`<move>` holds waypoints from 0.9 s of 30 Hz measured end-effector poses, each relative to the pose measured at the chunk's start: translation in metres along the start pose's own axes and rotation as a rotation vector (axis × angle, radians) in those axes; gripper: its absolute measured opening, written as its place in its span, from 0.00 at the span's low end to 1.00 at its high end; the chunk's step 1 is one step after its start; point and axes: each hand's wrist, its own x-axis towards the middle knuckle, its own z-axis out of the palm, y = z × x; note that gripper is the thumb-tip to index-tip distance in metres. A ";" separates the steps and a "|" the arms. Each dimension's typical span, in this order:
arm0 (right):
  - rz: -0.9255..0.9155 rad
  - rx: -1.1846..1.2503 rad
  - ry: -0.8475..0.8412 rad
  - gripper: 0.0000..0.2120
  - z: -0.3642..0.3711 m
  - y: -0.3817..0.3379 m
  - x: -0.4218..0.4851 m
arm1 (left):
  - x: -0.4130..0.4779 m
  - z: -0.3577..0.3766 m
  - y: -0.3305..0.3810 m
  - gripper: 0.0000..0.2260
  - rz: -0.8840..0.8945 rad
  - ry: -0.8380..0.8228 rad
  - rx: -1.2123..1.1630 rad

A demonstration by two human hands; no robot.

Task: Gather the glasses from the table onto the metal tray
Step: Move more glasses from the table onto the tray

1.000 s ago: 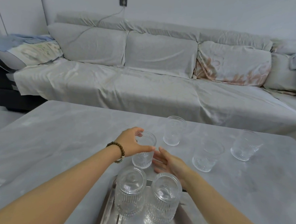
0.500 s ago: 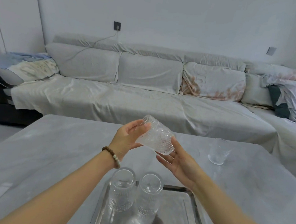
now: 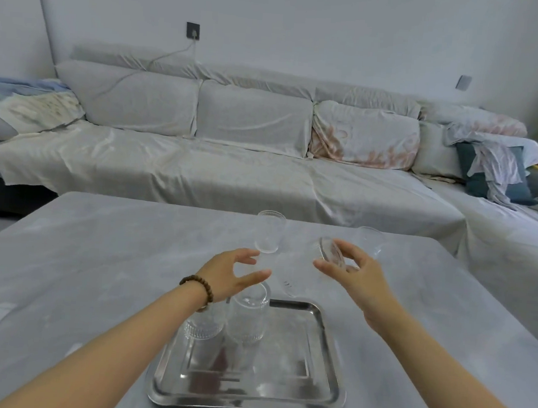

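Observation:
The metal tray (image 3: 326, 367) lies on the grey table in front of me with two ribbed glasses (image 3: 204, 325) (image 3: 248, 317) standing at its far left corner. My right hand (image 3: 362, 280) is above the table beyond the tray, shut on a clear glass (image 3: 331, 252) that is tilted on its side. My left hand (image 3: 232, 273) hovers open over the tray's glasses, fingers spread and holding nothing. An upright glass (image 3: 270, 232) stands farther back on the table. Another glass (image 3: 371, 241) stands behind my right hand. A faint third glass (image 3: 290, 288) sits between my hands.
The grey table (image 3: 81, 270) stretches wide to the left and right of the tray. A long covered sofa (image 3: 232, 169) runs behind the table's far edge, with cushions and clothes piled at its right end.
The glass went from the table into both hands, and now my right hand alone holds it, farther right. My left hand has let go and opened. The camera view has lifted.

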 end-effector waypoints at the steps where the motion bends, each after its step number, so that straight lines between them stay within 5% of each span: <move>1: -0.012 -0.057 -0.002 0.37 0.000 0.004 -0.001 | -0.001 0.002 -0.006 0.36 -0.010 -0.016 0.077; 6: -0.031 -0.239 -0.019 0.38 0.009 0.025 -0.003 | -0.007 0.016 -0.025 0.37 0.033 -0.031 0.428; 14: -0.013 -0.344 -0.107 0.39 0.031 0.050 -0.009 | -0.007 0.018 -0.029 0.42 0.055 0.011 0.384; 27: -0.012 -0.364 -0.133 0.40 0.041 0.059 -0.007 | -0.005 0.018 -0.028 0.35 0.033 0.016 0.387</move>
